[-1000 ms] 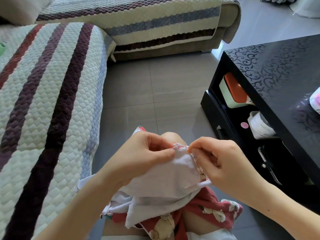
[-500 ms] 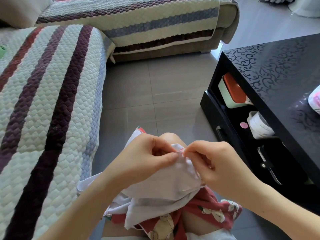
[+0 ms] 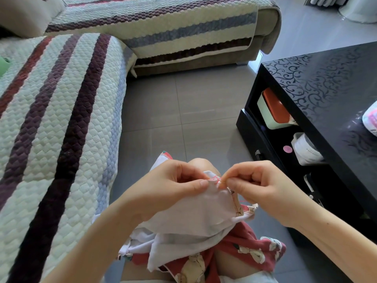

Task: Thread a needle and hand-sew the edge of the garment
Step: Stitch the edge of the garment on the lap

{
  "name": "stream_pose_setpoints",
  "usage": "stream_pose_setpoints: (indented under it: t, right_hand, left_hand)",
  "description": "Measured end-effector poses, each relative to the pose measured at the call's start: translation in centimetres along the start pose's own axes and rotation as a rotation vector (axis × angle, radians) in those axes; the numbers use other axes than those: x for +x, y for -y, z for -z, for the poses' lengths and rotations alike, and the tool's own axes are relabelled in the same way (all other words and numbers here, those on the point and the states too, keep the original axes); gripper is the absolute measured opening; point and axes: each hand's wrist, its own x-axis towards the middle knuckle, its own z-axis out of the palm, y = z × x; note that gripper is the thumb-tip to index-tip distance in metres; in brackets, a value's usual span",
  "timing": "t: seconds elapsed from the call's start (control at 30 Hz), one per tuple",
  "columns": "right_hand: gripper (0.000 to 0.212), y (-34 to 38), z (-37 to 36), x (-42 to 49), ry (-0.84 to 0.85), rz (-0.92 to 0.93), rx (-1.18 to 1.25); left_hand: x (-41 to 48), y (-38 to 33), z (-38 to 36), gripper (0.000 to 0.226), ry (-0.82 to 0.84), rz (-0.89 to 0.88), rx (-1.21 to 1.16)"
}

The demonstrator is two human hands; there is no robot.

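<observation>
We are pinching the folded edge of the garment (image 3: 195,213) with our left hand (image 3: 171,186), thumb on top, while our right hand (image 3: 261,186) is gripping the needle (image 3: 222,182) at that edge. The garment is lying bunched over our lap, between the striped sofa (image 3: 51,123) and the black table (image 3: 330,84).

to your left you have a sofa (image 3: 61,119) under a quilted striped cover, standing on a grey tiled floor (image 3: 183,109). to your right is a glossy black table (image 3: 326,82); on its lower shelf sit a box with an orange lid (image 3: 273,109) and a white tub (image 3: 306,149).
</observation>
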Motion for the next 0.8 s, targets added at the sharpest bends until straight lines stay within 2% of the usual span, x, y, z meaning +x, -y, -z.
stream_pose_setpoints:
  t: [0.2,0.4,0.57,0.8]
  right_hand:
    - [0.014,-0.34,-0.24,-0.11,0.003,-0.047,0.139]
    - [0.019,-0.55,-0.51,-0.39,-0.024,-0.021,0.211]
    - [0.016,-0.75,-0.52,-0.47,-0.056,0.055,0.103]
    - [0.028,-0.48,-0.23,-0.47,-0.056,0.067,0.051]
  left_hand:
    - [-0.03,0.02,0.12,0.018,0.012,-0.007,-0.065]
    - [-0.04,0.07,0.25,0.014,0.026,-0.025,-0.125]
    - [-0.02,0.17,0.43,0.015,0.024,-0.015,-0.142]
    - [0.25,0.54,0.55,0.019,0.029,-0.014,-0.119]
